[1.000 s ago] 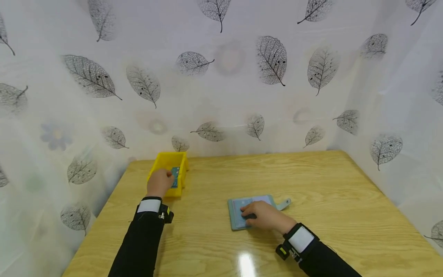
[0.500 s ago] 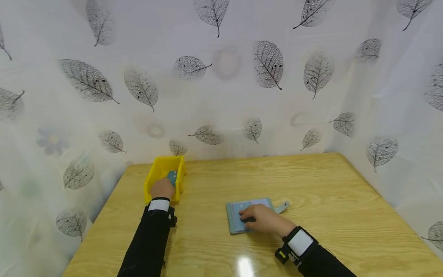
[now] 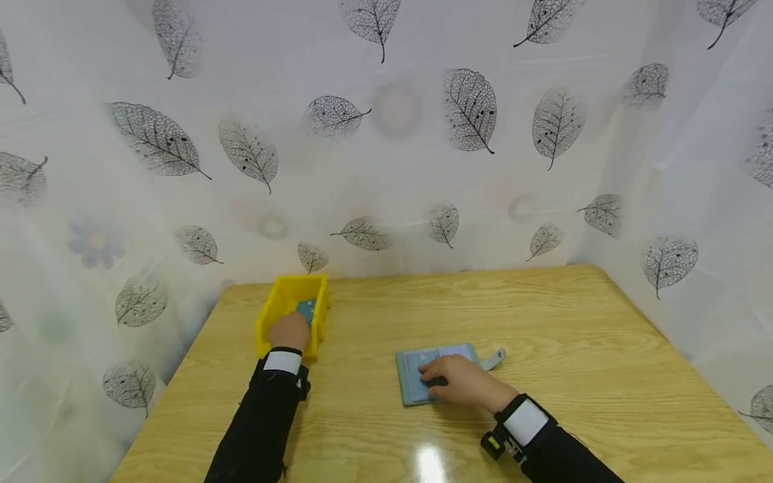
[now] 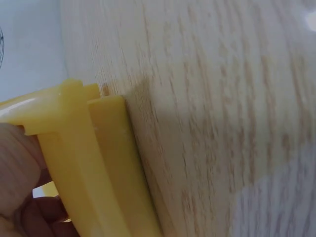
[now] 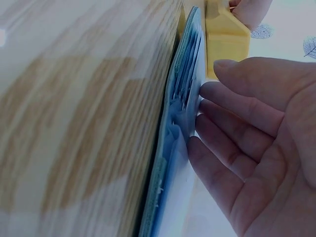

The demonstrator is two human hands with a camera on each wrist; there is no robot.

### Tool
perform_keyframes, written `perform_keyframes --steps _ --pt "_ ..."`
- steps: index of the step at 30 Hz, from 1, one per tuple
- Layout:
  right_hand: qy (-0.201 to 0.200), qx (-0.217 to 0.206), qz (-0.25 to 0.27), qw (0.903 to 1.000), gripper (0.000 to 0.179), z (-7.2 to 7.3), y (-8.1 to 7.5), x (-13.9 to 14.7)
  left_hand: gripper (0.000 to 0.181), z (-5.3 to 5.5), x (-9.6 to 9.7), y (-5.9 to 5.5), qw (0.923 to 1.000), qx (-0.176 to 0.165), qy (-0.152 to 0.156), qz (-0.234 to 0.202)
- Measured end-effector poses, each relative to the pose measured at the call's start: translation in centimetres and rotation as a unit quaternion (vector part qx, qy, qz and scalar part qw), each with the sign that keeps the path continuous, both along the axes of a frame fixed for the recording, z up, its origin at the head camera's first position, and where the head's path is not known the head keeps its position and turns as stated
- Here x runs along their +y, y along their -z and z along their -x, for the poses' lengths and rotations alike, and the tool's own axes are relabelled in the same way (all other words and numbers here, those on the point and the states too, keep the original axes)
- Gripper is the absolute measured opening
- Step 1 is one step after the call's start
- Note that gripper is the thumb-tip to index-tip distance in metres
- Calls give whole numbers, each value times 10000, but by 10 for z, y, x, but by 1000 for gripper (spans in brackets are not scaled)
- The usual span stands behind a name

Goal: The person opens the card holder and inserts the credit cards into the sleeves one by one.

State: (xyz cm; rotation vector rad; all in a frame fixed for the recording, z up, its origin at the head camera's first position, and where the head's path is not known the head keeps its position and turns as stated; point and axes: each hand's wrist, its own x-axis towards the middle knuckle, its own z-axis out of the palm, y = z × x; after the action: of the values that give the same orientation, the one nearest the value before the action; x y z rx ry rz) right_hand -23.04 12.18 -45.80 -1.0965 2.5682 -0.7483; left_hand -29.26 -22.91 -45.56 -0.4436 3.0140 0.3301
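Observation:
My left hand (image 3: pixel 290 332) reaches down into a yellow plastic bin (image 3: pixel 323 312) at the table's left. Just beyond its knuckles a blue card-like piece (image 3: pixel 307 309) shows inside. The bin wall (image 4: pixel 84 173) hides most of the fingers (image 4: pixel 44 210) in the left wrist view, so whether they grip anything is unclear. At the middle of the table a small light-blue ring-binder-style album (image 3: pixel 410 377) lies spread with clear sleeves. My right hand (image 3: pixel 461 382) rests its fingertips on the sleeves; in the right wrist view the fingers (image 5: pixel 217 168) are loosely bent, touching the album's layered pages (image 5: pixel 185 79).
A snap strap (image 3: pixel 494 359) sticks out from the album's right side. The wooden table (image 3: pixel 543 322) runs back to a white leaf-print curtain (image 3: pixel 398 168), which also hangs along both sides. A bright light reflection (image 3: pixel 430 463) lies near the front.
My left hand has sunk deeper into the yellow bin, over the blue piece, and its fingers have gone out of sight. The right hand stays on the album.

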Motion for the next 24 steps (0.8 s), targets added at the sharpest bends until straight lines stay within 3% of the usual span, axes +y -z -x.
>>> perform_keyframes --steps 6,12,18,24 --pt "7 -6 -18 10000 26 0 1 0 17 -6 5 5 9988 347 344 86" --pt "14 -16 -50 10000 27 0 2 1 21 -18 18 5 9876 576 1423 315" --pt "50 -3 -62 10000 27 0 2 2 22 -28 33 -1 9719 342 2314 276" --pt "7 26 -34 10000 27 -1 3 1 19 -38 38 -7 9607 -191 2768 58"
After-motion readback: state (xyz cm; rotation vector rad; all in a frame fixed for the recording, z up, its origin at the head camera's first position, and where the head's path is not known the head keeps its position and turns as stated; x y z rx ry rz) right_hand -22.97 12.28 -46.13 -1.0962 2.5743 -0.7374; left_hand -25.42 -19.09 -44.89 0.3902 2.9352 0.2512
